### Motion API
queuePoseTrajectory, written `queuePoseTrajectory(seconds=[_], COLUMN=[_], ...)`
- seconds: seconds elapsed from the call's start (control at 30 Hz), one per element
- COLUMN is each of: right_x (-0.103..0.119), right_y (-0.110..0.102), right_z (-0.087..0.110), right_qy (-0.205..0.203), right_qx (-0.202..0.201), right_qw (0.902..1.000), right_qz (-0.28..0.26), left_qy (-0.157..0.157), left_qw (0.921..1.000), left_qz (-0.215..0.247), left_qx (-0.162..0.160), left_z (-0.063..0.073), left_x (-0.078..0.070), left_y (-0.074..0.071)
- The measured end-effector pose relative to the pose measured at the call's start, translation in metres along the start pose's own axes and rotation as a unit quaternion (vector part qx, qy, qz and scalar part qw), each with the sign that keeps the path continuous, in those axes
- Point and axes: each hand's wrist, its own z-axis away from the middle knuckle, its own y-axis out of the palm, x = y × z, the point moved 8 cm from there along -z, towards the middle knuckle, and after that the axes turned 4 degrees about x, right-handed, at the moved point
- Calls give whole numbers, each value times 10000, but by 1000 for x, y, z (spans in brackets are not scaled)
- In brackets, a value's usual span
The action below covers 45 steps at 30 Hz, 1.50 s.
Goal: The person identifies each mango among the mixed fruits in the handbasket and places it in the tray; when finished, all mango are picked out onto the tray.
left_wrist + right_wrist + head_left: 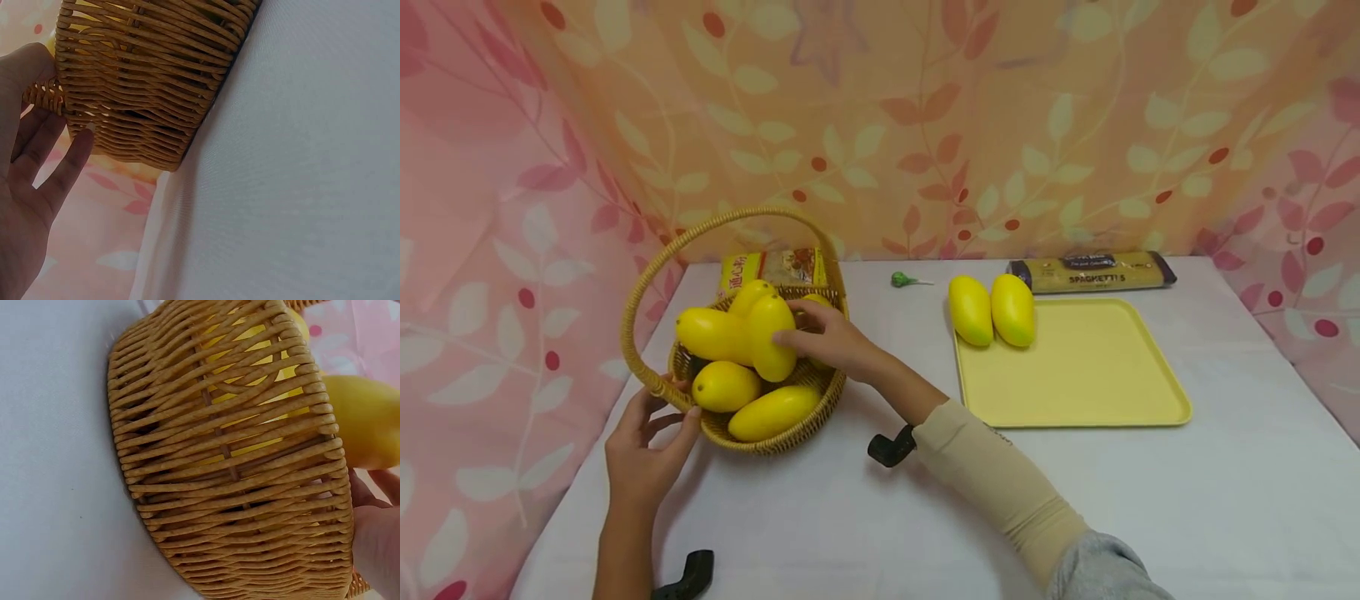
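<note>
A wicker basket [808, 427] with a tall arched handle stands on the left of the table, holding several yellow mangoes. My left hand [643, 446] grips its near-left rim at the handle's base, thumb on the rim and fingers outside; the left wrist view shows these fingers [65, 165] against the woven wall. Over the basket, my right hand [835, 337] holds one upright mango [772, 337] between thumb and fingers. Other mangoes lie around it, such as one at the front [775, 413]. From the right wrist, that held mango [365, 422] shows above the rim.
Two mangoes [970, 311] lie at the far-left corner of a yellow tray [1075, 375]. Behind the tray is a spaghetti pack [1093, 273]. A small green-headed stick [910, 280] lies mid-table. Another food packet [786, 268] is behind the basket. Black curved pieces [891, 448] show by both forearms.
</note>
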Motion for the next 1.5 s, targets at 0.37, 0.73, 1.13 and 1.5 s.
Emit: queuePoseTrajectory(seconds=[0.37,0.73,1.13,1.5], right_x=[3,9,21,16], right_y=[-3,-14,-46,-87], right_z=[10,35,65,89], right_qy=[-78,-290,-583,-750], right_qx=[-287,-480,-730,-1149], right_qw=[9978,9927,9738,9586], right_qz=[-590,-1068,-2075,-2497], left_qy=[-283,-256,-127,-30], left_qw=[9995,9996,9999,10000], left_qz=[-75,-83,-60,-15], left_qx=[81,67,49,25], left_z=[2,2,2,1], left_x=[1,0,0,0], left_y=[0,0,-1,0])
